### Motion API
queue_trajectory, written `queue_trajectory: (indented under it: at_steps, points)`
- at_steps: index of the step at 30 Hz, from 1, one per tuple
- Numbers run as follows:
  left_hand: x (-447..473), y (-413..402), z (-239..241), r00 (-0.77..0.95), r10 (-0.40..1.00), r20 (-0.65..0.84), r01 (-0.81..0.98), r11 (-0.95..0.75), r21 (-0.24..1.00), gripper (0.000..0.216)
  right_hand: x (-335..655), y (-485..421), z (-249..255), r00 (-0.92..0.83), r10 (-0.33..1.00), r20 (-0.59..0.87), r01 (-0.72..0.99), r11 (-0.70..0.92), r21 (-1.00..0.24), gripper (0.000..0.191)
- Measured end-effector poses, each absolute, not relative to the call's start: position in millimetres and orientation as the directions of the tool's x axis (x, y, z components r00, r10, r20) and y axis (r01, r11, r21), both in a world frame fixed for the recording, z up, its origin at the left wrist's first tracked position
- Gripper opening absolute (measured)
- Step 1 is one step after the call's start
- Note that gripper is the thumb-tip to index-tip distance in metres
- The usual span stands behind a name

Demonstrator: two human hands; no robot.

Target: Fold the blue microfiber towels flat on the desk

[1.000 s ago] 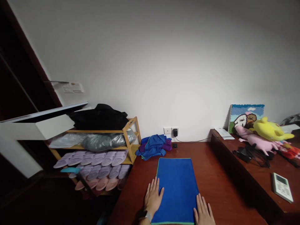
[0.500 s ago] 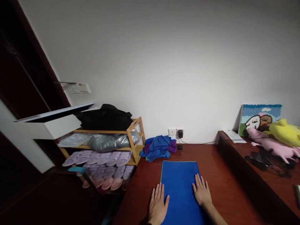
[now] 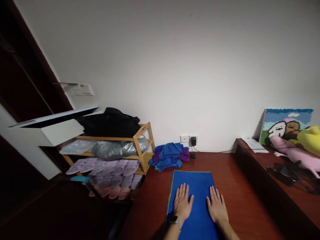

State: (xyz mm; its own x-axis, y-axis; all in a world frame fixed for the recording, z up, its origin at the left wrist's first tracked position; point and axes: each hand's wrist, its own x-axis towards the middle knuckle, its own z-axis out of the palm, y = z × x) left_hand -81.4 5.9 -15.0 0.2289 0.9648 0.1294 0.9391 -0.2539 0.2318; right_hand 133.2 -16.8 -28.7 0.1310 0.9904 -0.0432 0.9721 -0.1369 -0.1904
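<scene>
A blue cloth with a green edge [image 3: 192,178] lies spread flat on the reddish-brown wooden surface [image 3: 155,203]. My left hand [image 3: 182,202] rests palm down on the cloth's left half, fingers stretched out and holding nothing; a watch sits on its wrist. My right hand [image 3: 216,206] lies flat on the cloth's right half, fingers apart, also empty. Both hands sit side by side near the cloth's middle.
A heap of blue and purple cloths [image 3: 168,155] lies by the wall under a socket with a charger [image 3: 193,140]. To the left stands a wooden rack [image 3: 141,146] with slippers and bags. On the right, a raised ledge [image 3: 252,166] carries plush toys, cables and a picture.
My left hand moved from the cloth's left edge onto the cloth, and my right hand slid up from the near right edge. Both now lie closer together. The view shifted slightly left.
</scene>
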Motion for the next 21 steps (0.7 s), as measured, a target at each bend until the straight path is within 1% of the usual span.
queue_trajectory:
  at_steps: [2, 4, 8, 10, 13, 18, 21]
  points:
    - [-114, 12, -15, 0.151, 0.983, 0.103, 0.968, -0.168, 0.187, 0.071, 133, -17, -31, 0.138, 0.989, -0.044, 0.970, -0.144, -0.197, 0.071]
    - [-139, 16, -17, 0.120, 0.988, 0.094, 0.979, -0.133, 0.153, 0.071, 133, -17, -32, 0.148, 0.987, -0.059, 0.970, -0.156, -0.186, 0.071]
    - [-153, 21, -28, 0.125, 0.978, 0.165, 0.982, -0.145, 0.117, 0.070, 131, -12, -30, 0.158, 0.980, -0.121, 0.970, -0.177, -0.169, 0.072]
    - [-151, 23, -33, 0.122, 0.972, 0.200, 0.983, -0.145, 0.108, 0.069, 132, -2, -24, 0.151, 0.982, -0.110, 0.970, -0.168, -0.175, 0.072]
    - [-149, 24, -35, 0.128, 0.969, 0.212, 0.983, -0.152, 0.102, 0.069, 135, 22, -10, 0.127, 0.990, -0.054, 0.972, -0.135, -0.194, 0.070]
    - [-153, 26, -38, 0.145, 0.965, 0.218, 0.982, -0.168, 0.088, 0.069, 144, 59, -3, 0.151, 0.982, -0.110, 0.963, -0.171, -0.210, 0.070]
    - [-154, 28, -43, 0.149, 0.960, 0.238, 0.982, -0.171, 0.075, 0.068, 148, 63, -12, 0.155, 0.985, -0.083, 0.962, -0.169, -0.213, 0.070]
